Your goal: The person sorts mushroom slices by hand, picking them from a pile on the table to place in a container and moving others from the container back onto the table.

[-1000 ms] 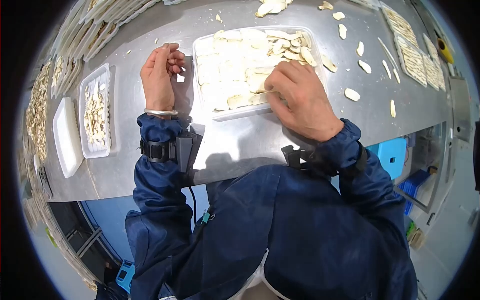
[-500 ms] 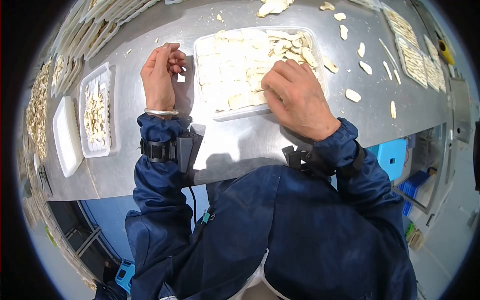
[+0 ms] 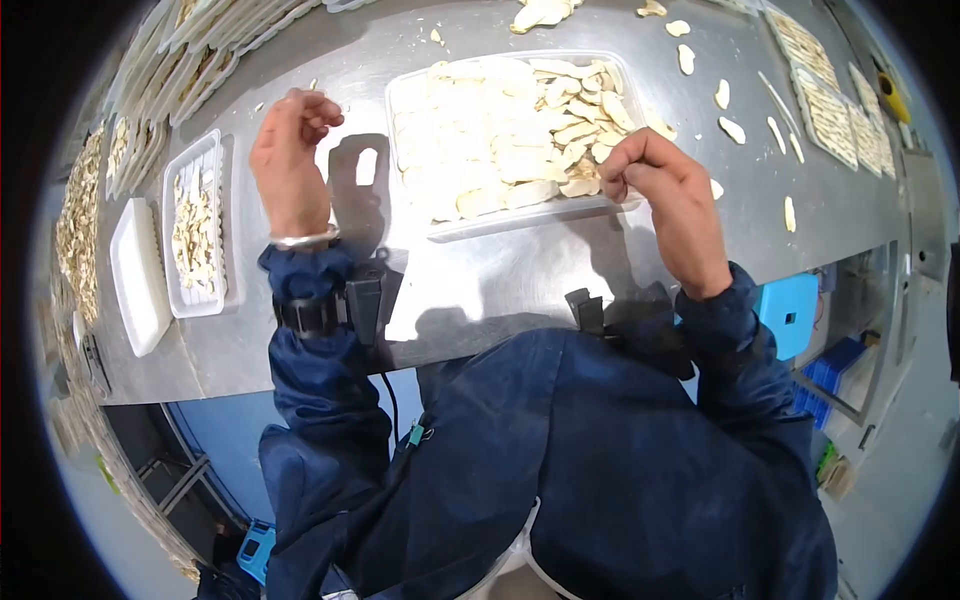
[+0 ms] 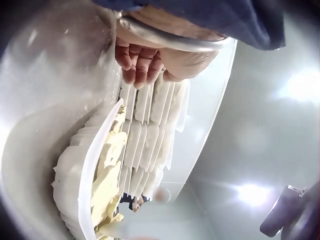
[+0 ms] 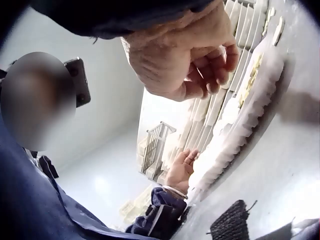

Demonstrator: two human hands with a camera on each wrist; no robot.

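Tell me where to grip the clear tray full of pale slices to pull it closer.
Grip the clear tray by its near long rim, coming from the table edge, probably best. That rim is bare and juts out, between the left hand and right hand; slices cover the inside.

Bare bench (image 3: 500, 270) along the near edge is free to pass; the big slice tray (image 3: 420, 85) blocks frame centre, two small trays (image 3: 190, 160) crowd the left.
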